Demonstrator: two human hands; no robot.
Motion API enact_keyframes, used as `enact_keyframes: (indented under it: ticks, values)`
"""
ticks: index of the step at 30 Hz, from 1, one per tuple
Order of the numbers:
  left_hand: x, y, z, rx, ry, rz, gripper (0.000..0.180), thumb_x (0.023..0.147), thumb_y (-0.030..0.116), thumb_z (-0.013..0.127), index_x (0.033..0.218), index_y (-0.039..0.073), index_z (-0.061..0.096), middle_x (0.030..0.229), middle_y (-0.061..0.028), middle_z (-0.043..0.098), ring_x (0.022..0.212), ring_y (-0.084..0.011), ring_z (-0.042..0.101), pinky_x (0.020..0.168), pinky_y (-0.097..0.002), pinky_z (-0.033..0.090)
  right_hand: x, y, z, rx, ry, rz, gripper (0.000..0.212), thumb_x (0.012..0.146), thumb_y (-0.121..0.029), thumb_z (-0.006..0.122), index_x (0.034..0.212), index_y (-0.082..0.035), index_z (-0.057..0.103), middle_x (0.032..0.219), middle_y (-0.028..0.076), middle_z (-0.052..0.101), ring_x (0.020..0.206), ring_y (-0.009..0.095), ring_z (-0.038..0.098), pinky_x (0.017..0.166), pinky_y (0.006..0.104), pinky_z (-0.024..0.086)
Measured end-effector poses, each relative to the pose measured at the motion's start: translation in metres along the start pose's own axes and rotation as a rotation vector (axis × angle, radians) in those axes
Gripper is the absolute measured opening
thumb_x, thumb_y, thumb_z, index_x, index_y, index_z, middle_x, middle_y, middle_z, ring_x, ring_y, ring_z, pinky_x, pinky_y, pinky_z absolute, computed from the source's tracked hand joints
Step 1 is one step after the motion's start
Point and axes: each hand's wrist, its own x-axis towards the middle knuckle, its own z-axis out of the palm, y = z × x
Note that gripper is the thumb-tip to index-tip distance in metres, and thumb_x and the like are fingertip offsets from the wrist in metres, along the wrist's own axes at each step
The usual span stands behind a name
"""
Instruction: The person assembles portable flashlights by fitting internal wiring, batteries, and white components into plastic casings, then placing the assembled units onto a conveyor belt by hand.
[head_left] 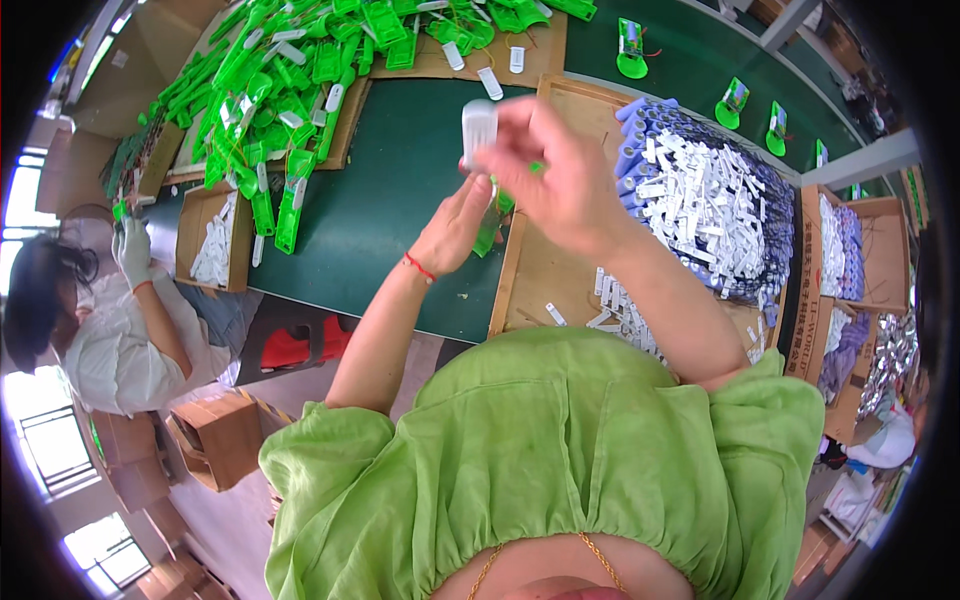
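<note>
Both of my hands meet above the dark green tabletop. A white oblong plastic cover (480, 128) stands up at the fingertips of my right hand (565, 185), which is closed in a pinch on it. My left hand (450, 228) comes up from below, fingers closed, its tips touching the lower end of the same area. Behind and beside the left fingers shows a bright green plastic casing (487, 236), partly hidden by the hand. It appears to be gripped there, and its joint with the white cover is hidden.
A heap of green casings (270, 100) with wires lies far left. A shallow cardboard tray (512, 270) at right holds purple cylindrical cells (632, 150) and small white pieces (700, 200). Green units (632, 50) stand far right. A gloved co-worker (130, 330) sits left beside a box (187, 235).
</note>
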Motion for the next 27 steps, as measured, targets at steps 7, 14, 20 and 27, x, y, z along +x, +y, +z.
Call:
enact_keyframes:
  ticks: [7,14,20,27]
  values:
    - [-0.004,0.012,0.007,-0.004,0.045,0.144,0.038,0.096,0.033,0.054,0.116,0.001,0.050,0.088,-0.0066,0.061,0.072,-0.0117,0.060,0.065,-0.0270,0.051,-0.004,0.046,-0.033,0.338,0.443,0.412,0.027,0.092,-0.013,0.061,0.113,0.001,0.052,0.091,0.012,0.065,0.074,0.014,0.064,0.069,0.0269,0.054]
    - [0.002,0.006,0.012,-0.075,0.095,0.142,0.036,0.089,0.023,0.066,0.112,0.000,0.050,0.086,-0.0055,0.060,0.071,-0.0113,0.060,0.063,-0.0264,0.051,-0.026,0.035,-0.023,0.906,0.102,0.364,0.026,0.088,-0.009,0.066,0.111,0.000,0.058,0.093,0.009,0.067,0.076,0.014,0.064,0.072,0.0263,0.052]
    - [0.002,0.003,0.020,-0.270,0.040,0.220,0.039,0.085,0.022,0.069,0.111,-0.002,0.052,0.090,-0.0050,0.063,0.072,-0.0107,0.062,0.062,-0.0257,0.050,-0.020,0.046,-0.026,1.018,0.258,0.400,0.026,0.086,-0.011,0.068,0.108,0.001,0.060,0.091,0.010,0.067,0.074,0.015,0.065,0.071,0.0259,0.052]
    - [-0.007,0.001,0.027,0.255,0.177,0.115,0.030,0.079,0.012,0.069,0.104,0.001,0.056,0.081,-0.0063,0.063,0.070,-0.0117,0.060,0.065,-0.0283,0.049,-0.012,0.047,-0.037,-0.582,0.166,0.438,0.029,0.079,-0.022,0.074,0.098,-0.004,0.063,0.088,0.008,0.067,0.070,0.018,0.064,0.069,0.0294,0.050]
